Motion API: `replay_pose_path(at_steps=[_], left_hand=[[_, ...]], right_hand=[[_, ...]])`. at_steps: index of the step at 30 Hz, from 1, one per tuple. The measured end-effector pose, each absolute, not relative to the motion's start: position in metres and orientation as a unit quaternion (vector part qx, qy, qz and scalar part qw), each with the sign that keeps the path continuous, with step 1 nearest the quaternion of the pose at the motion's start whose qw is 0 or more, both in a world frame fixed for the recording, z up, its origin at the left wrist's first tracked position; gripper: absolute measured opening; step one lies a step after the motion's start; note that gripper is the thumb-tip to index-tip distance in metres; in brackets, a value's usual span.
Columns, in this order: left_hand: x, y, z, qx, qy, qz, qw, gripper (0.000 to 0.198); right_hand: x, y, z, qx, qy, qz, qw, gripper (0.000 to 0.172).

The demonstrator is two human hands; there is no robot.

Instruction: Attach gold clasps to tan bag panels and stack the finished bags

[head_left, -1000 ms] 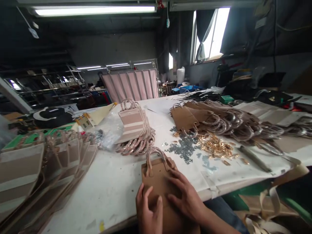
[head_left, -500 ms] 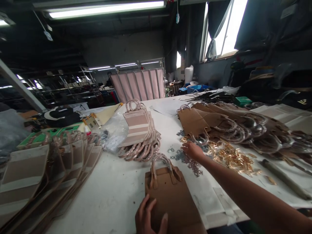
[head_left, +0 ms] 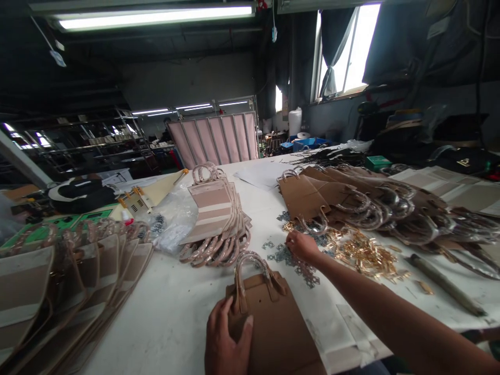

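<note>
A brown bag panel (head_left: 273, 323) with a plastic-wrapped handle (head_left: 253, 258) lies in front of me. My left hand (head_left: 228, 333) grips its left edge, thumb on top and fingers along the side. Over small flat grey metal plates (head_left: 308, 273), my right hand (head_left: 302, 247) has its fingertips pinched together; what is between them is hidden. Beside that hand is a heap of small gold-coloured metal pieces (head_left: 367, 255). A smaller cluster of gold pieces (head_left: 288, 226) sits just beyond the fingertips.
Brown bag panels (head_left: 344, 195) with wrapped handles are piled at the right. A stack of beige striped panels (head_left: 213, 208) lies ahead, with more standing panels (head_left: 94, 276) at the left. A dark rod (head_left: 447, 286) rests near the white table's (head_left: 164, 317) right side.
My left hand has moved up the panel's left edge and closed on it. My right hand stays at the metal plates, its fingers now drawn together. The view has shifted slightly right.
</note>
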State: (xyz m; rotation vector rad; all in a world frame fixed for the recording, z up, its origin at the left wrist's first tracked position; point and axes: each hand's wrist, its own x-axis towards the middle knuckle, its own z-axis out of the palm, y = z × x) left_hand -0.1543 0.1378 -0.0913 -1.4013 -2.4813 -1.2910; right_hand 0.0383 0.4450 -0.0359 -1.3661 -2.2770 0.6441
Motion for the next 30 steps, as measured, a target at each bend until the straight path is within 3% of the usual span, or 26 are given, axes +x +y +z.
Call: replay_pose_path(at_steps=[3,6,10,13,16,26,30], left_hand=[[-0.152,0.141,-0.085,-0.454,-0.791,-0.41,0.015,0.051],[-0.147,0.144,-0.08,-0.449,-0.788,-0.42,0.034,0.044],[-0.138,0.144,-0.073,-0.45,-0.783,-0.429,0.028,0.035],[-0.132,0.144,-0.067,-0.46,-0.771,-0.44,0.019,0.025],[-0.128,0.144,-0.062,-0.46,-0.769,-0.444,0.017,0.017],[-0.114,0.141,-0.048,-0.451,-0.74,-0.496,0.051,0.006],[-0.115,0.14,-0.043,-0.455,-0.757,-0.46,0.089,0.009]], right_hand=[[0.045,0.429,-0.022,-0.465,-0.801,0.281,0.252,0.012],[0.052,0.39,-0.01,-0.433,-0.78,0.35,0.285,0.023],[0.055,0.308,-0.013,-0.321,-0.663,0.572,0.361,0.03],[0.049,0.259,-0.028,-0.28,-0.544,0.695,0.379,0.048],[0.044,0.239,-0.044,-0.303,-0.527,0.702,0.37,0.057],[0.049,0.238,-0.049,-0.289,-0.559,0.687,0.363,0.056],[0.051,0.237,-0.054,-0.288,-0.567,0.684,0.358,0.055]])
